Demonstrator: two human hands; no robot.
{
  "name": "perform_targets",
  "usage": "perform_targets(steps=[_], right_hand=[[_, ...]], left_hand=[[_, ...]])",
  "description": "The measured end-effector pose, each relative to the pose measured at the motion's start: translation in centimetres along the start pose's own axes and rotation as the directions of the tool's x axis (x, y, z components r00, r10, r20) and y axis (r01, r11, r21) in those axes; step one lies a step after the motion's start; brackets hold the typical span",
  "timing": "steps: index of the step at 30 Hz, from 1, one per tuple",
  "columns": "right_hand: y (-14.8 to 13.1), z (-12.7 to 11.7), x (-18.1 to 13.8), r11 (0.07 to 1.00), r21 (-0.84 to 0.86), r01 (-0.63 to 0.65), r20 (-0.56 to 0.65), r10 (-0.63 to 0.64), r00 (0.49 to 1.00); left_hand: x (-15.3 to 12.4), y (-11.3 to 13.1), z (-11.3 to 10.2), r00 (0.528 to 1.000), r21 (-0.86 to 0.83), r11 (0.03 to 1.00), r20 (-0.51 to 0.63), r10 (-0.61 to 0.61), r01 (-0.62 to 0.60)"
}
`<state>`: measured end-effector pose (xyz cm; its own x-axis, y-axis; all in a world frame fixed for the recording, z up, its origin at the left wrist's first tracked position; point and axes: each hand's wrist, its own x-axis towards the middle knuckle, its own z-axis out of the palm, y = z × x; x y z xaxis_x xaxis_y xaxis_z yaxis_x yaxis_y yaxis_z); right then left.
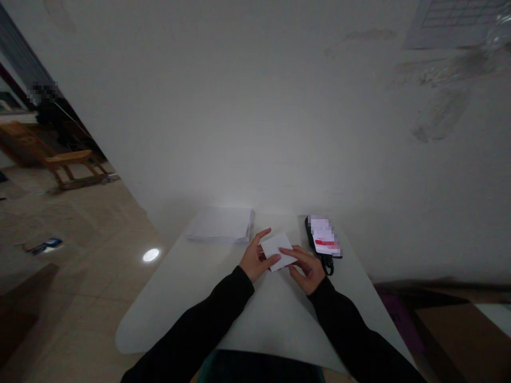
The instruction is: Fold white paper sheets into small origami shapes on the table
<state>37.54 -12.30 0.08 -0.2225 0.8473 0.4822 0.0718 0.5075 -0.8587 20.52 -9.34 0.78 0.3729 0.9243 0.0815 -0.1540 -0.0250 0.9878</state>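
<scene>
A small white folded paper point(277, 249) is held a little above the white table point(199, 298). My left hand point(255, 259) pinches its left edge with thumb and fingers. My right hand point(306, 268) grips its right lower edge with curled fingers. Both arms wear black sleeves. A stack of white paper sheets point(221, 224) lies on the table just beyond my left hand.
A black device with a white and red label point(324, 242) lies right of my hands near the wall. The white wall point(279, 106) rises directly behind the table. A wooden bench point(59, 162) stands far left on the tiled floor.
</scene>
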Motion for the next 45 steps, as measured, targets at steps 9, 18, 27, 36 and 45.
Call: perform_targets(steps=[9,18,27,36,45], right_hand=[[1.2,0.3,0.5,0.98,0.12,-0.16,-0.378,0.194,0.905],[1.4,0.1,0.7,0.98,0.129,-0.153,-0.488,0.197,0.85],[0.6,-0.2,0.9,0.976,0.185,-0.116,-0.515,0.197,0.835],[0.2,-0.6,0.7,0.982,0.18,-0.057,-0.474,0.138,0.87],[0.4,-0.9,0.7,0.965,0.256,-0.059,-0.366,0.153,0.918]], left_hand=[[-0.2,-0.7,0.2,0.995,0.108,0.994,0.099,0.018,-0.029],[0.0,-1.6,0.1,0.995,0.173,0.985,0.1,0.006,-0.023],[-0.1,-1.4,0.1,0.998,0.265,0.964,0.058,-0.005,-0.01],[0.0,-1.5,0.1,0.999,0.251,0.968,0.052,0.006,-0.019],[-0.2,-0.6,0.2,0.997,0.291,0.954,0.025,0.073,-0.077]])
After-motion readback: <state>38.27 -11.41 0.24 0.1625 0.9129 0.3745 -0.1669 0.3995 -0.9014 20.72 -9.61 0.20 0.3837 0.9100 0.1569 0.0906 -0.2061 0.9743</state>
